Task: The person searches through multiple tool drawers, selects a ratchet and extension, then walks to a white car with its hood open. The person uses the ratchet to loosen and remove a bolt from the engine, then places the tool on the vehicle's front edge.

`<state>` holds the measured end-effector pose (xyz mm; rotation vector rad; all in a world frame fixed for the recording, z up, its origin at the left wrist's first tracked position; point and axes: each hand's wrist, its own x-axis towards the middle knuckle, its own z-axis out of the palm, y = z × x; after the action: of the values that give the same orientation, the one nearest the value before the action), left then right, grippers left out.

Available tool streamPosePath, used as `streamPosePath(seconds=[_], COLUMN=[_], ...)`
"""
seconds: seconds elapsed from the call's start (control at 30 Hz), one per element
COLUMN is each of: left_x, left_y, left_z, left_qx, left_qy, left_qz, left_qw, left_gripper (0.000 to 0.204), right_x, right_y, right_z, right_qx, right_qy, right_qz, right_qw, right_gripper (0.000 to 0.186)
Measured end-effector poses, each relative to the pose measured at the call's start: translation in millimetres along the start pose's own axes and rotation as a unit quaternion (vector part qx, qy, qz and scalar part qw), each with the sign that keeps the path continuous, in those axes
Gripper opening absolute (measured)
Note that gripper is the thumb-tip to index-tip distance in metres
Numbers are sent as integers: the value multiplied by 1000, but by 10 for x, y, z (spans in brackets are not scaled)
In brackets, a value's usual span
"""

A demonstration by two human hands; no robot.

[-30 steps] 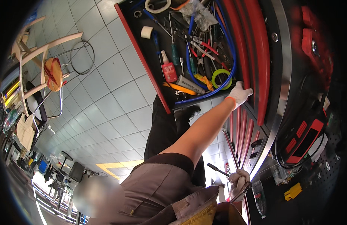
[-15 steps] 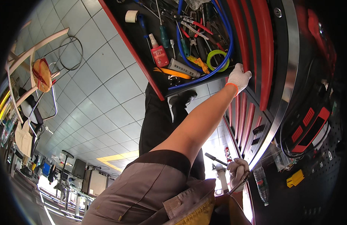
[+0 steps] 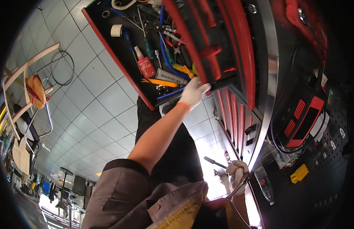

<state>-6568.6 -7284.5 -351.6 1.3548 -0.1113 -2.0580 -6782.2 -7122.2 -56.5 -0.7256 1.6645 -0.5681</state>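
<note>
My left hand (image 3: pixel 195 93), in a white glove with an orange cuff, has its fingers closed on the red front edge of a drawer (image 3: pixel 187 36). That drawer is partly pulled out and shows a dark tray with red-lined recesses. Below it a lower drawer (image 3: pixel 115 61) stands far out, holding a red bottle (image 3: pixel 146 68), a grey tube (image 3: pixel 170 76), a roll of tape (image 3: pixel 116 30), screwdrivers and pliers. At the lower right my right hand (image 3: pixel 238 173), also gloved, is closed around a tool with a dark rod-like handle (image 3: pixel 215 162); its exact kind I cannot make out.
The tool cabinet's metal-edged top (image 3: pixel 271 76) runs along the right, carrying a black and red device (image 3: pixel 305 120) with a cable. A plastic bottle (image 3: pixel 264 185) and a yellow object (image 3: pixel 299 173) lie near it. A wooden frame (image 3: pixel 29 72) stands on the tiled floor at left.
My left hand has moved left, drawing the upper drawer out over part of the lower one. My right hand keeps its hold on the tool and has shifted little.
</note>
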Motion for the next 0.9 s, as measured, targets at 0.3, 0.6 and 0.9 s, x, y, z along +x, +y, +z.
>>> streamPosePath(seconds=[0.3,0.6,0.9], left_x=[-1115,-778,413], left_y=[19,77,167], left_z=[-1275,-973,634], left_qx=[116,33,183], left_qy=[96,12,1], left_qz=[-71,-59,34], left_qw=[986,998,983], left_gripper=[30,32,44], right_x=[114,235,-62], right_y=[88,18,-9], right_z=[30,204,75], right_qx=[44,47,4], right_qy=[-39,-58,13], right_qz=[12,21,-36], right_qw=[998,997,999], right_gripper=[38,33,38])
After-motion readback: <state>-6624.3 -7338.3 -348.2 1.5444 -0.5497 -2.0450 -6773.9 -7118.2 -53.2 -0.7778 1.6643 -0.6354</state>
